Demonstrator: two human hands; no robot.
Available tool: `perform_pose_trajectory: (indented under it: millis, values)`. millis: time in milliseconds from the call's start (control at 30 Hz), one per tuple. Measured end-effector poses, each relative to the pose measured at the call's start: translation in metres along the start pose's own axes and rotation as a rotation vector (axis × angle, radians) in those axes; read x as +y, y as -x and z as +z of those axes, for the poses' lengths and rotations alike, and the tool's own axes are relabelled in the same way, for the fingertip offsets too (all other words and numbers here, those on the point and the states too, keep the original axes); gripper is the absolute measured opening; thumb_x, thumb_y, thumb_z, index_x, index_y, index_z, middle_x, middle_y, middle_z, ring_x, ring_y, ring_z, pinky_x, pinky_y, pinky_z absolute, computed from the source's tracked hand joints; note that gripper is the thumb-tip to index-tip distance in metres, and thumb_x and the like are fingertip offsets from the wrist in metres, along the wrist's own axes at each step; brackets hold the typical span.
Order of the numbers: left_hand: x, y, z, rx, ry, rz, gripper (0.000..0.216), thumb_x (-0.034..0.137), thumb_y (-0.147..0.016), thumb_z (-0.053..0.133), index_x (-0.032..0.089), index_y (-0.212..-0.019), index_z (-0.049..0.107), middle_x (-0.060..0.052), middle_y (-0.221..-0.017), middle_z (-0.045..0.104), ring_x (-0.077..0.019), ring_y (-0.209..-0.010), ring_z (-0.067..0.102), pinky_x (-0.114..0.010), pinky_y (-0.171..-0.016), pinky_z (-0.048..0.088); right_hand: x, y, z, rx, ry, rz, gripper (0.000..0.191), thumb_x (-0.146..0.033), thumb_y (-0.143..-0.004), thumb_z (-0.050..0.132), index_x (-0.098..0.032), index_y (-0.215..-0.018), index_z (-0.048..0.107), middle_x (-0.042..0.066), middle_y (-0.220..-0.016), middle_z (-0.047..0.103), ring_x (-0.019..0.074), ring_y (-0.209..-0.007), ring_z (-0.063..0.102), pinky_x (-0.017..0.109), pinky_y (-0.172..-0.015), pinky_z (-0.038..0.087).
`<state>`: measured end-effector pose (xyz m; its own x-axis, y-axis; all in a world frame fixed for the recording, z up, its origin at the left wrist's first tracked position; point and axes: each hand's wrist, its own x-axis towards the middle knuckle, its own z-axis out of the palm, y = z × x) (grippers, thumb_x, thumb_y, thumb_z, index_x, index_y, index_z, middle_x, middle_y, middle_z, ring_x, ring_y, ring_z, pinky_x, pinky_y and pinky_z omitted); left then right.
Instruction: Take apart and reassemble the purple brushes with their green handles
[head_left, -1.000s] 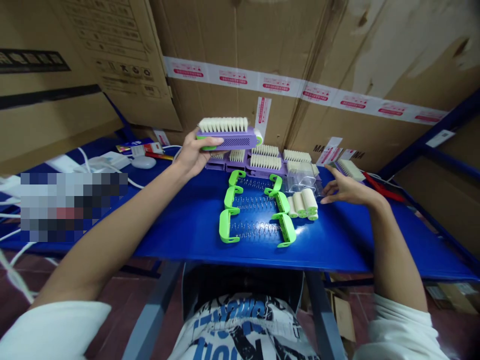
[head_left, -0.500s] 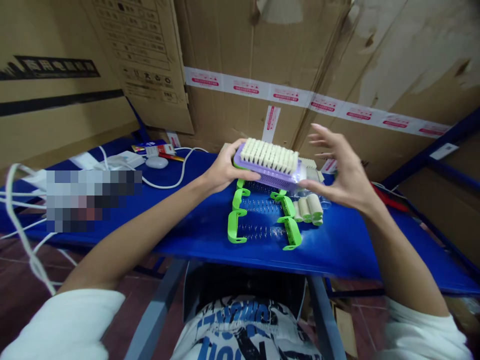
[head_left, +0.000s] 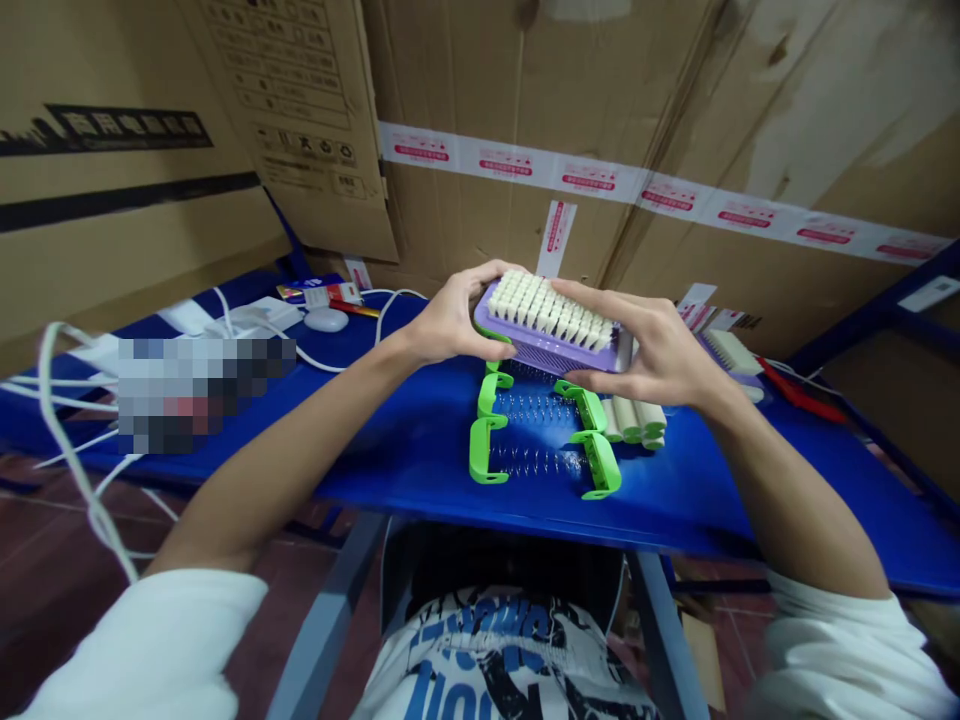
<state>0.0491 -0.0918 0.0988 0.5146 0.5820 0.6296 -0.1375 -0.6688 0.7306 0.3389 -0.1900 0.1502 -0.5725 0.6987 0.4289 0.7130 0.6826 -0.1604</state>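
Note:
A purple brush with cream bristles (head_left: 551,325) is held in the air above the blue table (head_left: 390,440), bristles up. My left hand (head_left: 450,325) grips its left end. My right hand (head_left: 645,350) is closed over its right end, fingers across the bristles and thumb underneath. Below the brush lie green plastic end pieces (head_left: 487,450) with metal springs (head_left: 536,462) laid between them. Cream rollers (head_left: 637,420) lie just right of them.
Large cardboard boxes (head_left: 525,110) stand close behind the table. White cables (head_left: 75,440), a mouse (head_left: 327,320) and small packets lie at the left. Another purple brush (head_left: 731,355) and a red tool (head_left: 795,395) lie at the right.
My left hand brought the brush down from over the back of the table to the middle. My right hand rose from beside the rollers and closed on the brush's right end.

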Motion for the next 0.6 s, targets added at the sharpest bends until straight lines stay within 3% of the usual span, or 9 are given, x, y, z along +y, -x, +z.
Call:
perform_pose_trajectory:
  millis: [67,167,300,433,600]
  values:
    - [0.000,0.000,0.001,0.016,-0.028,0.012,0.077,0.046,-0.058,0.107,0.024,-0.126,0.078,-0.008,-0.125,0.078,-0.0362,-0.119,0.076,-0.048,-0.101,0.066,-0.003,-0.001,0.001,0.025,0.035,0.012,0.098,-0.071,-0.091,0.080,-0.034,-0.178,0.054,0.008,-0.127,0.083,0.0305,-0.100,0.078,0.046,-0.096,0.063]
    - [-0.003,0.000,0.004,0.060,-0.044,0.042,0.074,0.041,-0.059,0.100,0.022,-0.127,0.077,-0.009,-0.128,0.078,-0.0364,-0.123,0.074,-0.050,-0.110,0.063,-0.008,-0.002,0.005,0.041,0.088,0.054,0.100,-0.070,-0.089,0.080,-0.034,-0.178,0.053,0.008,-0.122,0.083,0.0317,-0.099,0.078,0.048,-0.095,0.064]
    - [-0.002,0.001,0.005,0.067,0.069,0.010,0.074,0.044,-0.061,0.099,0.023,-0.129,0.078,-0.010,-0.134,0.080,-0.0390,-0.134,0.073,-0.054,-0.121,0.059,-0.006,0.003,0.002,0.048,-0.039,0.080,0.095,-0.064,-0.086,0.087,-0.031,-0.172,0.063,0.010,-0.139,0.084,0.0351,-0.110,0.082,0.053,-0.102,0.066]
    - [0.009,0.000,-0.006,0.075,0.196,-0.096,0.081,0.050,-0.056,0.104,0.025,-0.128,0.078,-0.010,-0.137,0.080,-0.0443,-0.141,0.072,-0.057,-0.115,0.065,0.008,0.013,-0.017,0.088,-0.180,0.089,0.093,-0.060,-0.081,0.097,-0.031,-0.165,0.071,0.007,-0.151,0.081,0.0373,-0.124,0.081,0.055,-0.109,0.067]
    - [0.009,-0.004,-0.032,0.129,0.207,-0.138,0.084,0.031,-0.054,0.109,0.023,-0.131,0.076,-0.012,-0.138,0.080,-0.0441,-0.151,0.066,-0.051,-0.114,0.065,0.031,0.029,-0.048,0.239,-0.170,0.131,0.099,-0.064,-0.074,0.103,-0.030,-0.162,0.073,0.008,-0.156,0.079,0.0396,-0.132,0.078,0.057,-0.120,0.061]
